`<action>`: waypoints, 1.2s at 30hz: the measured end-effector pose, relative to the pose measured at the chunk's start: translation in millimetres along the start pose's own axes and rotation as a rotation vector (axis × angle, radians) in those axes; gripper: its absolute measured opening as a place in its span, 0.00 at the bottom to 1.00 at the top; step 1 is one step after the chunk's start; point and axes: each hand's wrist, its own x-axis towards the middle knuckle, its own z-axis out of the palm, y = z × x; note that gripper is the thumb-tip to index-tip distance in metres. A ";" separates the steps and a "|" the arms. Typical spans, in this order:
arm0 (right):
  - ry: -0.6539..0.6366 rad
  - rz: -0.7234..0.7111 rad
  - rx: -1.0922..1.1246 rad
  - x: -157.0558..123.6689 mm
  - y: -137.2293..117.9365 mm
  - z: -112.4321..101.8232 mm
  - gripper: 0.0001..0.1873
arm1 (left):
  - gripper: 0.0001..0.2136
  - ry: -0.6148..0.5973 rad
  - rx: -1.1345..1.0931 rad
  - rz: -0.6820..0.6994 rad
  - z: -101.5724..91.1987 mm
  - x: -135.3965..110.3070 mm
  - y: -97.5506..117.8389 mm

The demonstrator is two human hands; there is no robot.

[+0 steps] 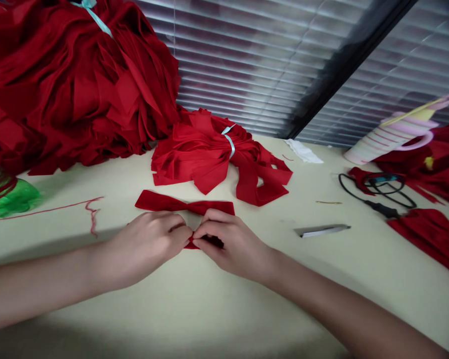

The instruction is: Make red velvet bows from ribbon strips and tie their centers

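Observation:
Both hands meet over the middle of the table. My left hand (153, 244) is closed, its fingertips pinching a small piece of red fabric (190, 243). Against it, my right hand (234, 242) pinches the same piece with thumb and forefinger; most of the fabric is hidden by the hands. Just beyond the knuckles lies a red fabric strip (185, 203), narrowed at its middle like a bow. Farther back sits a bundle of red fabric strips (198, 149), gathered by a pale blue tie (230, 141).
A large heap of red strips (78, 89) fills the back left. Red thread (52, 211) trails from a green bottle (15, 194). To the right lie a silver pen-like tool (325, 230), a black cable (381, 207), a striped mug (381, 139) and more red fabric (430, 229). Blinds (239, 65) stand behind.

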 end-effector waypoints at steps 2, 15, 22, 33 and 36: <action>-0.001 -0.003 0.002 -0.1 0.0 -0.1 0.06 | 0.11 -0.009 0.035 0.022 0.6 -0.6 -0.4; -0.010 0.041 -0.023 5.0 -5.6 -2.7 0.02 | 0.06 -0.087 0.087 0.048 -1.3 0.9 -1.7; -0.015 0.033 -0.008 5.6 -3.2 -2.6 0.03 | 0.06 -0.117 -0.071 -0.008 -5.6 3.5 -4.6; 0.036 0.064 0.050 6.2 -8.0 1.5 0.04 | 0.04 -0.097 -0.219 -0.122 -8.8 4.9 -3.5; -0.008 0.045 0.051 5.9 -6.8 3.4 0.06 | 0.06 -0.106 -0.260 -0.136 -8.0 4.6 -3.5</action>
